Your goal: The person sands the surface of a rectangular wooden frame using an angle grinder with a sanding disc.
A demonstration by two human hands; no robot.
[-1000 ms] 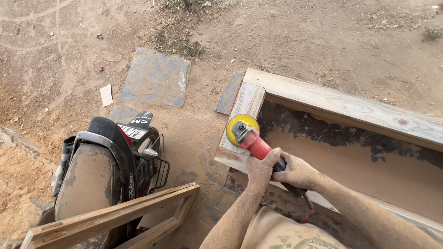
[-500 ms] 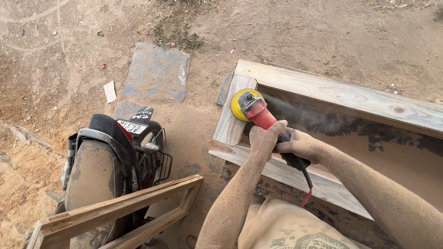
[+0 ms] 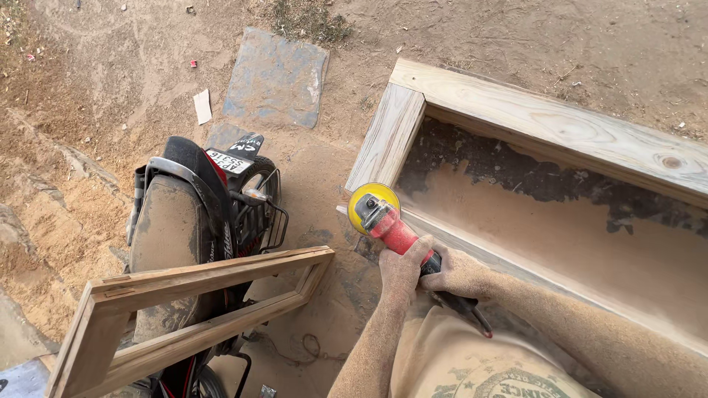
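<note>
Both my hands hold a red angle grinder (image 3: 387,225) with a yellow disc guard (image 3: 372,206). My left hand (image 3: 402,269) wraps the red body near the front. My right hand (image 3: 461,276) grips the rear handle, where a dark cable runs out. The disc rests at the near left corner of a pale wooden frame (image 3: 387,136) that lies on the sandy ground. Sawdust coats my forearms and the ground inside the frame.
A dusty motorbike (image 3: 184,221) stands to the left, with a smaller wooden frame (image 3: 199,287) leaning against it. A flat grey stone slab (image 3: 276,74) lies on the dirt beyond. A scrap of paper (image 3: 202,107) lies near the slab.
The grinder has slid back from the frame's short left board toward me, down to the near corner. Both hands stayed on the tool.
</note>
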